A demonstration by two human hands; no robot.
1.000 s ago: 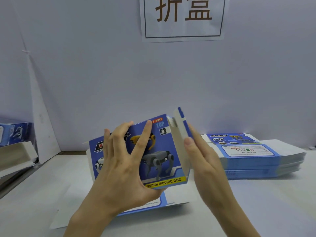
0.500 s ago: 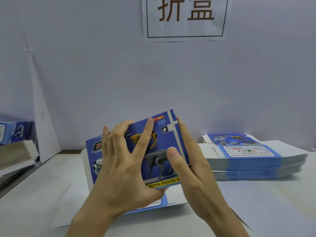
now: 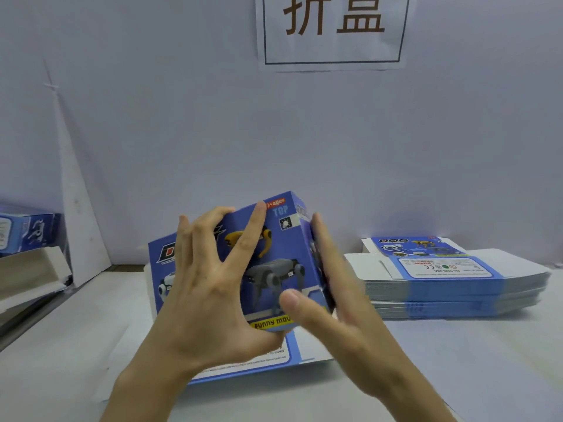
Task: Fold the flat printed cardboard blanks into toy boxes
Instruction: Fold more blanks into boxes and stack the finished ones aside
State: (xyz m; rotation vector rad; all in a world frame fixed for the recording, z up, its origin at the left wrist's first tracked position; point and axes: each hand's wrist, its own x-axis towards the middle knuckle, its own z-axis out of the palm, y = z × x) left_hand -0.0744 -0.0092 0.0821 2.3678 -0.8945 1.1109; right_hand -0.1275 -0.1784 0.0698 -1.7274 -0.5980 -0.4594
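Note:
A blue toy box [image 3: 274, 254] printed with robot dogs is held up above the table, its front face toward me. My left hand [image 3: 210, 287] grips it, fingers spread over the front and thumb under the bottom edge. My right hand [image 3: 332, 287] presses flat against the box's right end with straight fingers, thumb on the front face. The right end flap lies closed under those fingers. A flat blank [image 3: 274, 357] lies on the table beneath the box.
A thick stack of flat blanks [image 3: 451, 278] sits on the table at the right. Folded boxes [image 3: 27, 229] rest on a shelf at the far left. A paper sign [image 3: 332, 28] hangs on the wall behind the white table [image 3: 457, 360].
The white end flap that stood open on the box's right side has been folded shut. My right hand moved in and now presses flat against that end.

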